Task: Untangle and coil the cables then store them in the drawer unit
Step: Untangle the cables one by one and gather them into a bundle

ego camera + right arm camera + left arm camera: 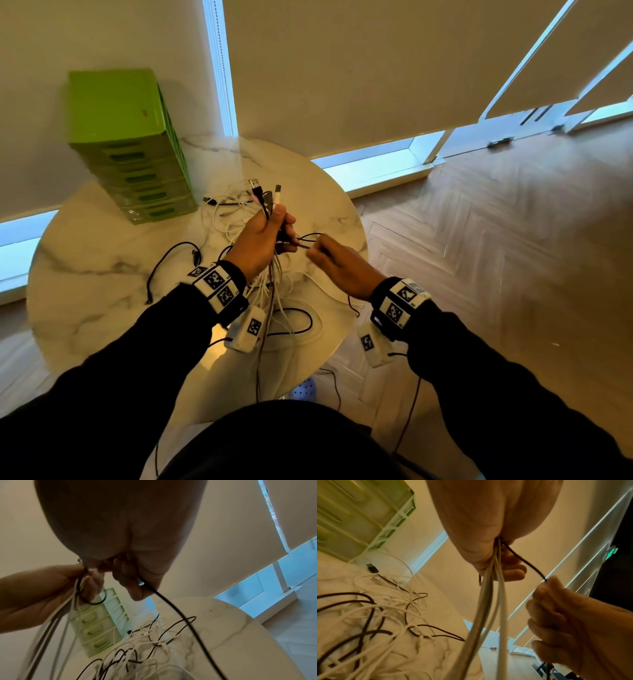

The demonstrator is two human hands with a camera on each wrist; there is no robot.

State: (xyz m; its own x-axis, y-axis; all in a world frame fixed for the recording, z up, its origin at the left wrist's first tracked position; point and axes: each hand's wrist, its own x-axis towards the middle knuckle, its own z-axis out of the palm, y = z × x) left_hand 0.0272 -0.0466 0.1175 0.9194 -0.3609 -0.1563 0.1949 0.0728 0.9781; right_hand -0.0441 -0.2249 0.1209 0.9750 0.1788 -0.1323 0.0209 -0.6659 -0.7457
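Note:
My left hand (265, 236) is raised over the round marble table (82, 253) and grips a bundle of white and black cables (270, 202), plug ends sticking up above the fist. In the left wrist view the white strands (489, 601) hang down from that fist (488, 536). Just to its right, my right hand (329, 260) pinches a thin black cable (308, 238) that runs across from the bundle; the same black cable (171, 609) trails from my right fingers (130, 582) down to the table. A tangle of loose cables (239, 219) lies on the table.
A green drawer unit (137, 154) stands at the table's back left against the wall, its drawers closed. One black cable (161, 263) loops alone on the left of the table. Cables hang over the near edge. Wooden floor (496, 240) lies to the right.

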